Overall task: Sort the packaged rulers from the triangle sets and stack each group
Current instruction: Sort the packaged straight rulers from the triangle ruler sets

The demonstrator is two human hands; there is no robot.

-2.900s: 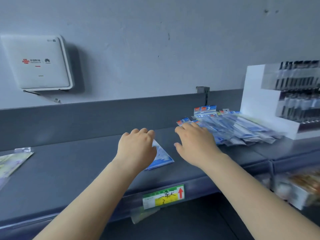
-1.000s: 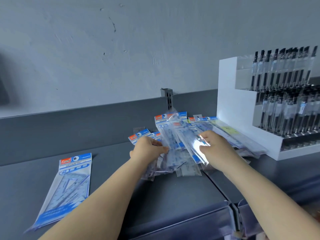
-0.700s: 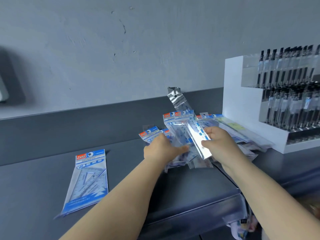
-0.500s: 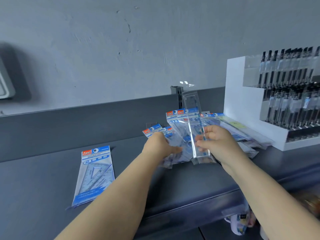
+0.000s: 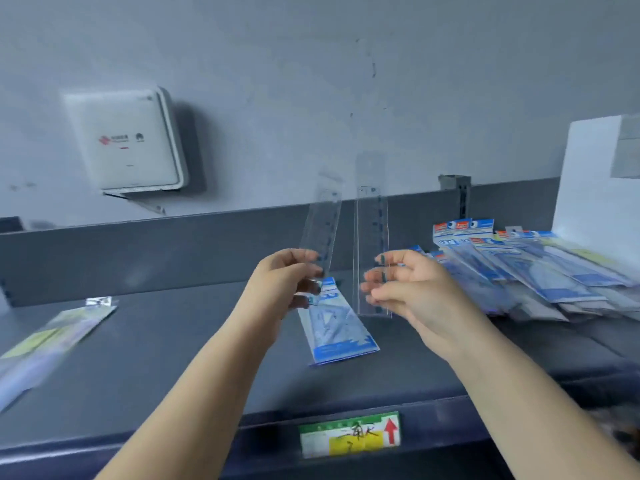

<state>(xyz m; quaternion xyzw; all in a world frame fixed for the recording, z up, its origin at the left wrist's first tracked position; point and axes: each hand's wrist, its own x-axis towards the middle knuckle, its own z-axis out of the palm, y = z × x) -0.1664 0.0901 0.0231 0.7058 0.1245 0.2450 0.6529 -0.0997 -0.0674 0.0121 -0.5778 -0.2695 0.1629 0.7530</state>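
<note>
Grey shelf (image 5: 180,358), item: two packaged rulers, upright above it, one (image 5: 320,230) pinched in my left hand (image 5: 287,278), one (image 5: 372,244) gripped in my right hand (image 5: 408,289); light, stiff, slick-sleeved by my judgement, best held at the lower end; unsorted pile (image 5: 526,268) far right.

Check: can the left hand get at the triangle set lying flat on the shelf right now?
Probably not yet: the left hand already pinches a packaged ruler. The triangle set lies uncovered just below it, so the path is free.
</note>
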